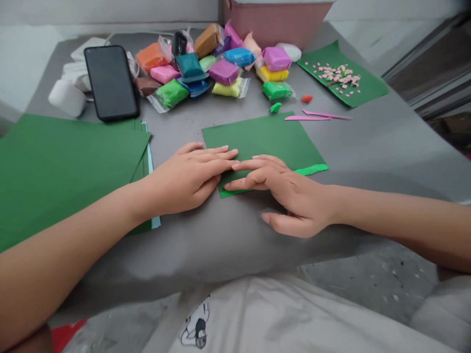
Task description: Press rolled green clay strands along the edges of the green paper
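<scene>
A dark green sheet of card lies on the grey table in front of me. Along its near edge runs a strip of bright green clay, partly covered by my fingers. My left hand rests flat on the card's left side, fingers stretched out. From the right, my right hand reaches over the card, its index fingertip by the left fingers and another fingertip on the strip's left end. Its thumb is spread away below the card. Neither hand holds anything.
Green sheets are stacked at left, below a black phone. Several packets of coloured clay lie at the back, before a pink box. Pink modelling tools, small clay lumps and a card with a blossom tree sit right.
</scene>
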Tool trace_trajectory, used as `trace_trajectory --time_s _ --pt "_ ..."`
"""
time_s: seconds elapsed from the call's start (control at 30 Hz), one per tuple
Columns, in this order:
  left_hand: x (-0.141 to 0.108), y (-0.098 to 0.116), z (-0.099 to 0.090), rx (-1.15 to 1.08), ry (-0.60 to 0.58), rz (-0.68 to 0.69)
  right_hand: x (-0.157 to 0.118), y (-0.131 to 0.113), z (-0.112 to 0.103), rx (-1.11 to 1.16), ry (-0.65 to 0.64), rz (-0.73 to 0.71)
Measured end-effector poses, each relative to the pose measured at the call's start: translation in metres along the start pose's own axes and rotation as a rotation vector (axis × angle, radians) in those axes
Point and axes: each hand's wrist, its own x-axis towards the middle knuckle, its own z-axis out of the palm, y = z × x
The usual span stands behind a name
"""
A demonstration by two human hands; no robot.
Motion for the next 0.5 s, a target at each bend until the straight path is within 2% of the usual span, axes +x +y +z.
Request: trace_trajectory --time_s 0.1,0.27,0.5 --pt "0.0009 0.0014 -0.0019 0.003 -0.013 -0.003 -0.0010 0.0001 -0.0012 0.008 -0.031 -0.001" --pt "-0.0005 0.0005 -0.0011 0.011 -0.006 -0.001 -0.0014 0.0018 -0.0007 0.018 0.014 -0.007" --pt "0.0014 -0.0010 0.0021 0.015 -0.011 -0.003 -0.0006 -0.0029 0.0022 -0.035 -0.033 -0.022"
